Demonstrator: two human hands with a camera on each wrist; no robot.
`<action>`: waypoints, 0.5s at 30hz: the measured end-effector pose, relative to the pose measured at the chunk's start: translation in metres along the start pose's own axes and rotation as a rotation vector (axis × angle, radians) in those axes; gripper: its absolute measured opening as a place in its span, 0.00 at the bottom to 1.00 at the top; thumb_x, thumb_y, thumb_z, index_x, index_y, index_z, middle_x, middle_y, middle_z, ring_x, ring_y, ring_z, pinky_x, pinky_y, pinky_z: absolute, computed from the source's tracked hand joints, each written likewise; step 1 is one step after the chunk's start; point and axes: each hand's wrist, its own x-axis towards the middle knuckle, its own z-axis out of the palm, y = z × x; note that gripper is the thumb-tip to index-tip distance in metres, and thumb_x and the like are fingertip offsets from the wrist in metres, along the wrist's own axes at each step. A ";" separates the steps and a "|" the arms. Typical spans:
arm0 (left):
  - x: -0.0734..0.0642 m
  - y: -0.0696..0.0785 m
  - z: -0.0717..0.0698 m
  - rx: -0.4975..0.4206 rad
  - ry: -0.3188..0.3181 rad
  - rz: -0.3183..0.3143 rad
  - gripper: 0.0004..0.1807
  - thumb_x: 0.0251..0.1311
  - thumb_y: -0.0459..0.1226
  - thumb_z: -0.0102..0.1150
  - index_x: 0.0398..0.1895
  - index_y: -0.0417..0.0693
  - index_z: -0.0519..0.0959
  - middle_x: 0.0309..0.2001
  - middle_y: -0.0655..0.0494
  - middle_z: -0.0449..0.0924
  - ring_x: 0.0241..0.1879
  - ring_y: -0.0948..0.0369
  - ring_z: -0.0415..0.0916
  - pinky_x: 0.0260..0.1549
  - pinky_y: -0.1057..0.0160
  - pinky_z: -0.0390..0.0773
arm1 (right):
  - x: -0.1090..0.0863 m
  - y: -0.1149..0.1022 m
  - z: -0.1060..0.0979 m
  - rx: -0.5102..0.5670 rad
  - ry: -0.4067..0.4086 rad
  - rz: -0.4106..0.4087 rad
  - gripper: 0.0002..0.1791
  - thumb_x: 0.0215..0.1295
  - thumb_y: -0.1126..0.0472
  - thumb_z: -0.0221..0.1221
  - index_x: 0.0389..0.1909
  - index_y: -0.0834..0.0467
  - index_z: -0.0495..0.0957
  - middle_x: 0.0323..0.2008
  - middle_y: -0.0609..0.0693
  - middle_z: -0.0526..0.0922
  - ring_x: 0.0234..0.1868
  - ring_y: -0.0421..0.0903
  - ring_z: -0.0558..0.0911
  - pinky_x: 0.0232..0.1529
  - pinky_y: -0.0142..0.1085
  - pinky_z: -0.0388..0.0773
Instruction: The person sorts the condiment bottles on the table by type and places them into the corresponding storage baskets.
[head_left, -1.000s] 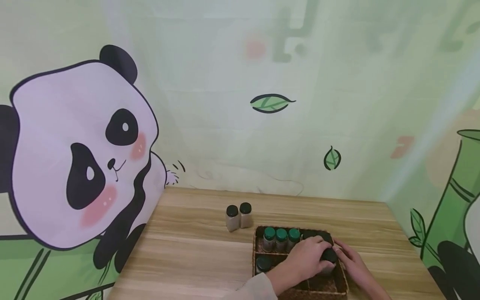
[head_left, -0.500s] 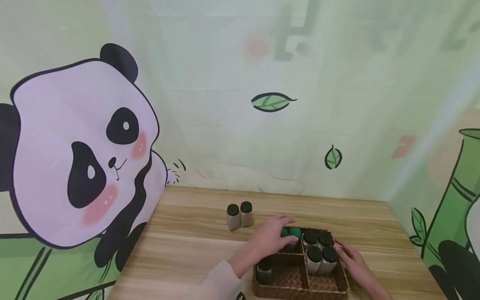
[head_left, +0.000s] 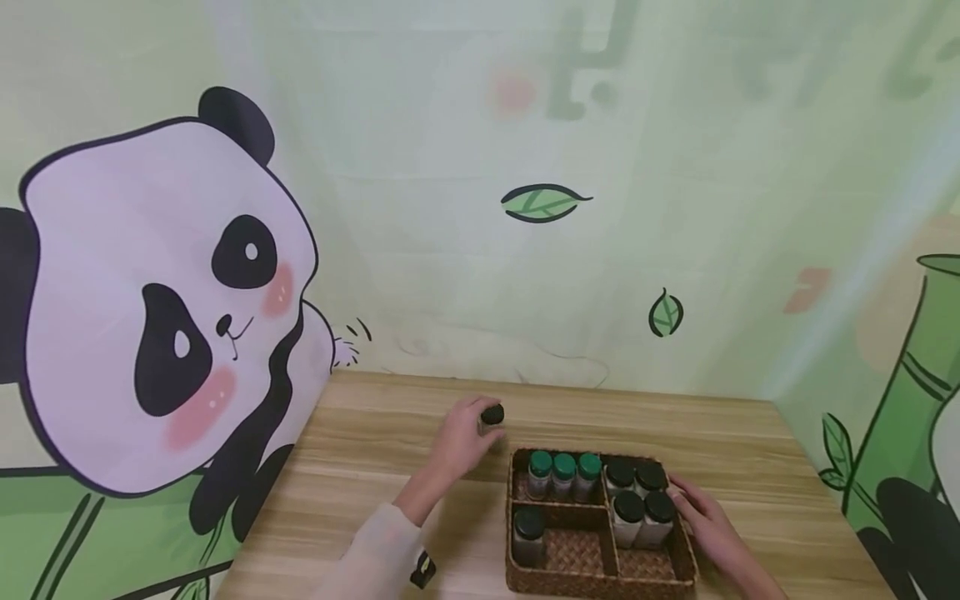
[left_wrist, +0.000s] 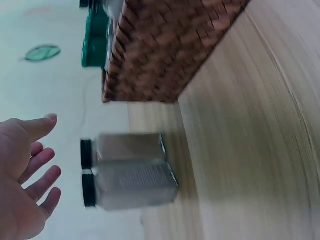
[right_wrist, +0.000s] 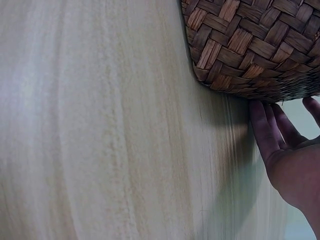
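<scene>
My left hand (head_left: 459, 440) is at a pair of black-capped clear jars at the back of the table. In the left wrist view that hand (left_wrist: 22, 172) has its fingers spread, short of the caps of the front jar (left_wrist: 135, 185) and the other jar (left_wrist: 131, 150). Their contents look pale. My right hand (head_left: 705, 521) rests against the right side of a brown woven basket (head_left: 600, 581). The right wrist view shows its straight fingers (right_wrist: 265, 127) touching the basket wall (right_wrist: 250, 45). The basket's compartments hold green-capped jars (head_left: 564, 475), black-capped jars (head_left: 642, 521) and a single dark-capped jar (head_left: 528, 537).
A wooden table (head_left: 337, 467) bears everything. Behind it hangs a printed cloth with a panda (head_left: 172, 275) and leaves. A small dark object (head_left: 423, 570) shows beside the left sleeve (head_left: 375, 546).
My left hand has let go of a black-capped jar in the basket's right part, then swung left past the green caps to the two jars outside. The right hand stays at the basket.
</scene>
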 end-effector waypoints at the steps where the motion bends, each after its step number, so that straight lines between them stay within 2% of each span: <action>1: 0.000 -0.005 -0.001 -0.013 0.013 -0.012 0.28 0.64 0.43 0.77 0.64 0.44 0.82 0.62 0.46 0.82 0.63 0.47 0.79 0.61 0.48 0.80 | 0.000 0.000 0.000 0.001 0.002 -0.001 0.33 0.87 0.50 0.48 0.79 0.70 0.60 0.76 0.69 0.66 0.73 0.61 0.69 0.62 0.33 0.72; 6: -0.005 -0.022 -0.001 -0.029 0.056 -0.065 0.27 0.64 0.40 0.77 0.64 0.41 0.82 0.61 0.44 0.82 0.63 0.45 0.78 0.60 0.45 0.80 | 0.000 0.000 0.000 0.012 -0.001 0.000 0.33 0.87 0.51 0.48 0.79 0.70 0.60 0.75 0.69 0.67 0.72 0.60 0.71 0.59 0.30 0.73; 10: -0.008 -0.029 0.001 -0.047 0.077 -0.125 0.28 0.63 0.39 0.77 0.64 0.41 0.81 0.61 0.44 0.81 0.63 0.44 0.78 0.60 0.44 0.80 | 0.000 -0.001 -0.001 0.002 0.000 -0.001 0.33 0.87 0.51 0.48 0.79 0.70 0.61 0.75 0.69 0.67 0.72 0.58 0.71 0.58 0.29 0.72; 15: -0.007 -0.035 0.003 -0.039 0.092 -0.193 0.28 0.62 0.38 0.78 0.64 0.41 0.81 0.63 0.43 0.79 0.63 0.43 0.77 0.59 0.43 0.80 | 0.000 -0.001 -0.001 -0.006 -0.001 -0.015 0.33 0.87 0.50 0.48 0.79 0.70 0.61 0.76 0.70 0.66 0.73 0.61 0.70 0.59 0.29 0.72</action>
